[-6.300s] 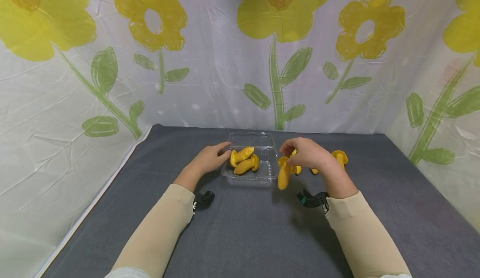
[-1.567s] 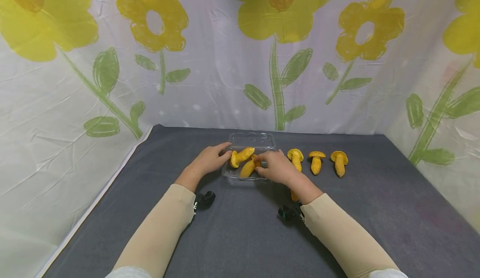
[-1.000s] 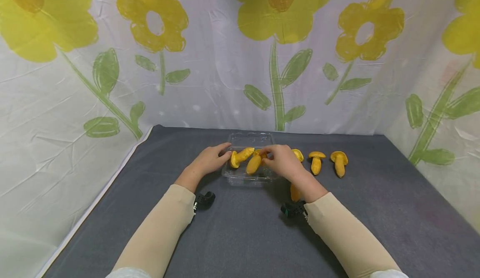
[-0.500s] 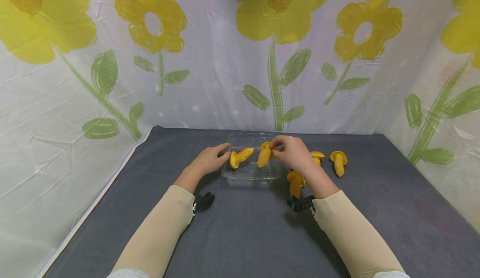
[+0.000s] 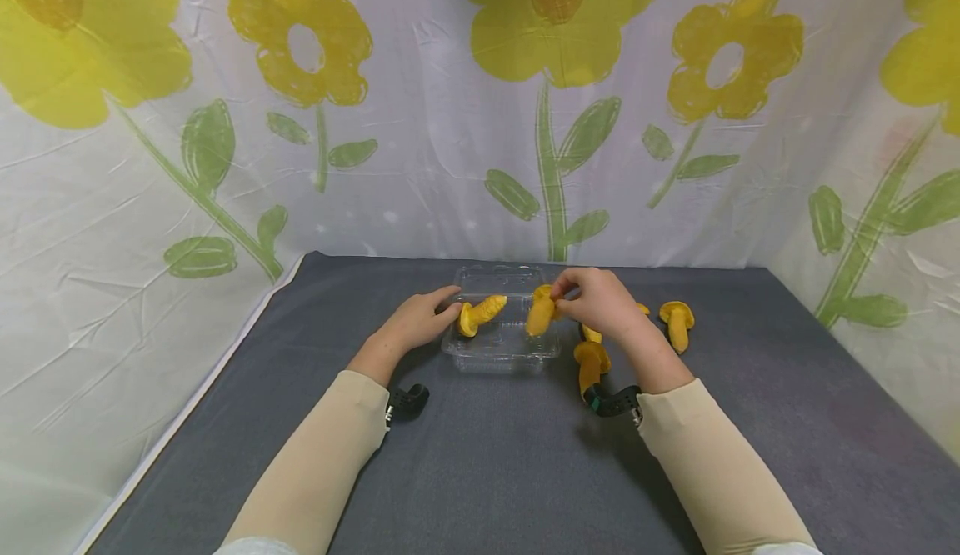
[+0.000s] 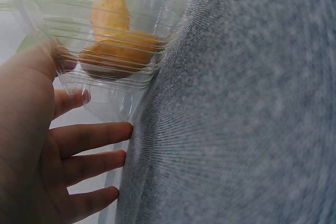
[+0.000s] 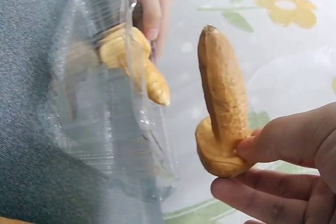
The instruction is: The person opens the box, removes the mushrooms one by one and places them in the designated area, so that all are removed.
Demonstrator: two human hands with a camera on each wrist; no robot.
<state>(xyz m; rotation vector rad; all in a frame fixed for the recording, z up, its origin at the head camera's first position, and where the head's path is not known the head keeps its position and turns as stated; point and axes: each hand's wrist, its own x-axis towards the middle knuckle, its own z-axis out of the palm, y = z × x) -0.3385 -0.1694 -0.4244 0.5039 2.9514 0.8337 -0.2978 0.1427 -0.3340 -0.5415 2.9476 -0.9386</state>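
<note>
A yellow mushroom (image 5: 540, 312) is pinched by my right hand (image 5: 602, 303) near its cap, above the right part of a clear plastic clamshell container (image 5: 498, 363). In the right wrist view, thumb and fingers hold the mushroom (image 7: 223, 93) where cap meets stem. A second yellow mushroom (image 5: 482, 315) lies in the container's left part, stem towards the right. My left hand (image 5: 411, 322) holds the container's left rim. In the left wrist view its thumb and index finger pinch the plastic edge, while the other fingers (image 6: 94, 137) extend towards the cloth.
Several yellow mushrooms lie right of the container: one in front (image 5: 590, 362), one at the far right (image 5: 677, 324), others partly behind my right hand. The container's lid (image 5: 501, 277) stands open at the back. Dark grey cloth (image 5: 480, 455) covers the table; a flowered curtain hangs behind.
One mushroom has been set down right of the container. My right hand then took another from inside it, lifting it up and to the right. My left hand has stayed at the rim.
</note>
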